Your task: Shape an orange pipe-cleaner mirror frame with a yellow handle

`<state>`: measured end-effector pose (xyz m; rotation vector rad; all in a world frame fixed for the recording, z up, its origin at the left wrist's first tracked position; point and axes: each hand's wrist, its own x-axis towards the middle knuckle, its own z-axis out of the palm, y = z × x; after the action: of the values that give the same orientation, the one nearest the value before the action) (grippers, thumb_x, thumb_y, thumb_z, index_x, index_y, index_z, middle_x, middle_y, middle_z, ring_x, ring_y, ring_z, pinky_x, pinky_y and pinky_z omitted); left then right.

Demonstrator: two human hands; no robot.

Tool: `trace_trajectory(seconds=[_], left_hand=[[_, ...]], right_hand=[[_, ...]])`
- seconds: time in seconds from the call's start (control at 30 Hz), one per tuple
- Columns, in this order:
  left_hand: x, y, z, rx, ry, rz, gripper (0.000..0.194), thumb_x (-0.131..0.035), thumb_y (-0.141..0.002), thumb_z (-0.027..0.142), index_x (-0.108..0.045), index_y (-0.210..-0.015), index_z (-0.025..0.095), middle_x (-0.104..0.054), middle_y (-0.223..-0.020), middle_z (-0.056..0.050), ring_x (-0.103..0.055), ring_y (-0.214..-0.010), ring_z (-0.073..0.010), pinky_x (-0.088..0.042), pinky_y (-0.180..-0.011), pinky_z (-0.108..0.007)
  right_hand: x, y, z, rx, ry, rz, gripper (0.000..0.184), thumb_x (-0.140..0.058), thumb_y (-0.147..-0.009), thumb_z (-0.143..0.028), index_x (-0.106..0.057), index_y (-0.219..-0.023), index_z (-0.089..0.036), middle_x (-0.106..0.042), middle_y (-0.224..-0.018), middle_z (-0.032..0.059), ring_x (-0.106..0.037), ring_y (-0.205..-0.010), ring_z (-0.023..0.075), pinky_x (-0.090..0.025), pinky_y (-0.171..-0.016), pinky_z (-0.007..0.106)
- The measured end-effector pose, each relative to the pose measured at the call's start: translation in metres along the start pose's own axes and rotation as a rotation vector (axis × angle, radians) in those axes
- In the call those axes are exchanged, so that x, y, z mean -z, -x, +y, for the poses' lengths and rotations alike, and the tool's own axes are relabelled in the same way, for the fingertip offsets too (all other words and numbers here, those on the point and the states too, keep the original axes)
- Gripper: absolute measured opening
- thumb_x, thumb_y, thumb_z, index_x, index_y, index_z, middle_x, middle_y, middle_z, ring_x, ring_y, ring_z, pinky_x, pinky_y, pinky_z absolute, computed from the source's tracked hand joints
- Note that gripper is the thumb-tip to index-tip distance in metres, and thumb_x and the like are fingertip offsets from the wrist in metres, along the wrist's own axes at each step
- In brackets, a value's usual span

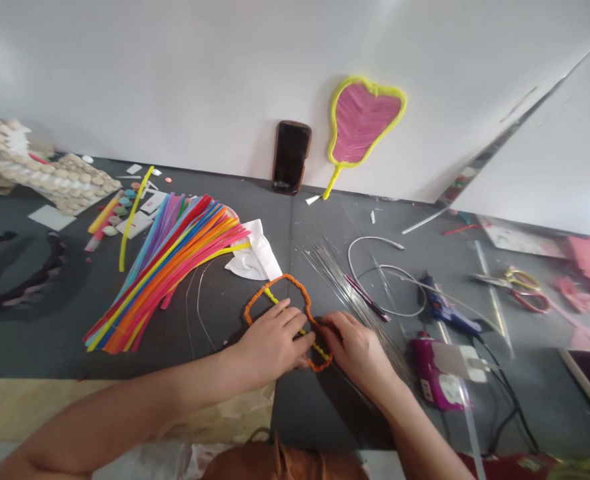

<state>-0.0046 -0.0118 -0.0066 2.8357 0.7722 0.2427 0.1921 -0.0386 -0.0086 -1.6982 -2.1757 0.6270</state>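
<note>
An orange loop of twisted pipe cleaner (302, 288) lies between my hands near the table's front edge. Through its middle runs a yellow twisted pipe cleaner (269, 293), partly covered by my fingers. My left hand (277, 337) rests over the loop's left and lower part, its fingers curled onto it. At the loop's right side, my right hand (352, 343) pinches the orange edge between thumb and fingers. Beyond them, a pink leaf-shaped piece with a yellow fuzzy rim (367, 123) leans on the wall.
A bundle of coloured pipe cleaners (159, 280) lies left, beside white paper (255, 257). Thin wires (339, 277) are right of the loop. Further right are a blue glue gun (447, 310), scissors (512, 283) and a purple power strip (432, 380). A phone (291, 157) leans on the wall.
</note>
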Motion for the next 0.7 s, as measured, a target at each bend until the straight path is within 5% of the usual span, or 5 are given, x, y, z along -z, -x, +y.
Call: trace_trajectory(seconds=[0.37, 0.7], left_hand=[[-0.008, 0.006, -0.002, 0.062, 0.113, 0.048, 0.044, -0.07, -0.07, 0.041, -0.062, -0.108, 0.022, -0.047, -0.131, -0.019, -0.041, -0.125, -0.0346, -0.034, -0.102, -0.052], [-0.012, 0.008, -0.007, 0.028, 0.128, 0.02, 0.042, -0.062, -0.075, 0.049, -0.06, -0.11, 0.026, -0.047, -0.135, -0.014, -0.033, -0.131, -0.032, -0.023, -0.106, -0.056]], right_hand=[[0.007, -0.012, 0.0, 0.058, 0.137, -0.13, 0.011, -0.054, -0.084, -0.026, -0.063, -0.089, -0.022, -0.063, -0.086, 0.0015, -0.059, -0.069, 0.0116, -0.039, -0.057, 0.021], [-0.002, -0.015, 0.004, 0.082, 0.089, -0.095, 0.011, -0.05, -0.084, -0.019, -0.061, -0.082, -0.02, -0.063, -0.08, 0.0015, -0.058, -0.066, 0.0116, -0.038, -0.058, 0.02]])
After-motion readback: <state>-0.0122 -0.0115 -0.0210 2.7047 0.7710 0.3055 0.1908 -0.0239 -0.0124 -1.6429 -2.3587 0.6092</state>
